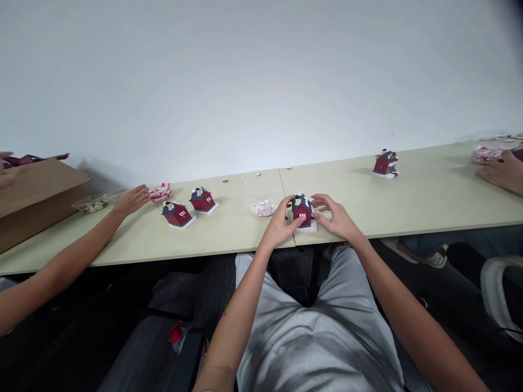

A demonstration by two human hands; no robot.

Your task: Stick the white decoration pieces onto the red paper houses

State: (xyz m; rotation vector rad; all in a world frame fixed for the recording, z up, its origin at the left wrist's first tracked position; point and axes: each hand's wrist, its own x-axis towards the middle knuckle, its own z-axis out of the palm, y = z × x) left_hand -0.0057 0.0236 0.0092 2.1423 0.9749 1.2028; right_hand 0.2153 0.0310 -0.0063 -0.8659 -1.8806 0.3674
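Observation:
A small dark red model house [301,214] with a dark, white-patched roof and a white base stands at the table's front edge before me. My left hand [278,224] grips it from the left, its thumb across the front wall near a striped awning. From the other side my right hand [335,218] closes on the house, thumb at the right wall and fingers curved behind. Those fingertips are partly hidden. Just left of my hands lies a clear tray of red-and-white striped pieces [263,208].
Two similar houses [178,214] [203,200] stand left, another house [384,163] right. At left, a co-worker's hand [131,199] reaches toward a striped bundle [160,192], near a tray of pale pieces [95,204] and a cardboard box [36,188]. Another person's hand [504,173] is at far right.

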